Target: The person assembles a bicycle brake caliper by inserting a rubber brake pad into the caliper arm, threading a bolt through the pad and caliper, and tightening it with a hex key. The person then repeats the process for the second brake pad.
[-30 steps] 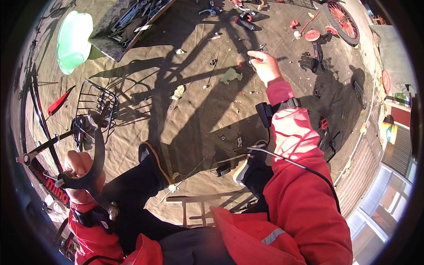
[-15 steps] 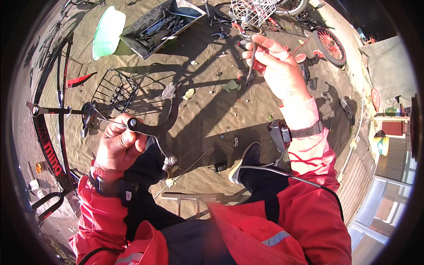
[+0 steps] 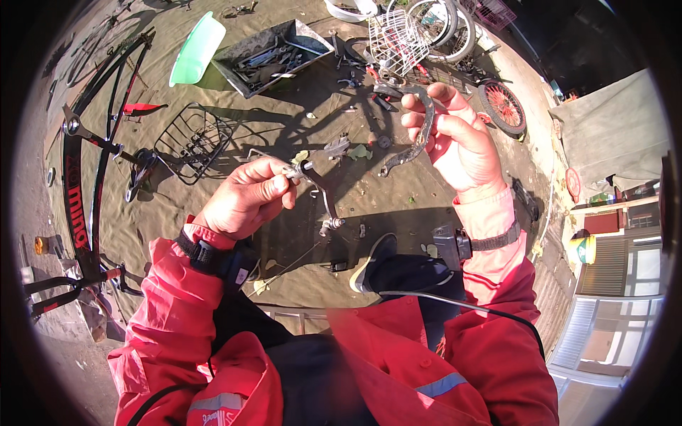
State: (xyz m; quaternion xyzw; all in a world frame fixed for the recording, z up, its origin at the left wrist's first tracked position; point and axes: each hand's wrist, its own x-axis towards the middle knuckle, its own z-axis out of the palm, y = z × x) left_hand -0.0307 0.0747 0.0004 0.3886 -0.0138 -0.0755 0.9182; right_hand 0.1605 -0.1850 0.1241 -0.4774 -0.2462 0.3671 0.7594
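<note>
Pinched between the thumb and fingers of my left hand (image 3: 245, 197) is a curved metal brake caliper arm (image 3: 327, 200). A bolt sticks out of its upper end, and a small fitting sits at its lower end. My right hand (image 3: 460, 142) is raised farther right and holds a second, dark and worn caliper arm (image 3: 410, 153) between thumb and fingers. Its curved lower end hangs free toward the left, with a hole near the tip. The two parts are apart, both held above the ground cloth.
A black bicycle frame (image 3: 74, 184) stands at left, beside a black wire rack (image 3: 193, 145). Farther off are a green basin (image 3: 197, 51), a metal tool tray (image 3: 243, 84), a white wire basket (image 3: 398, 41) and a red-spoked wheel (image 3: 503, 108). Small parts and leaves litter the cloth.
My left hand has moved right with its caliper arm, bringing the two parts closer. The right hand has shifted slightly down and right, and its part has turned to show its broad curved side.
</note>
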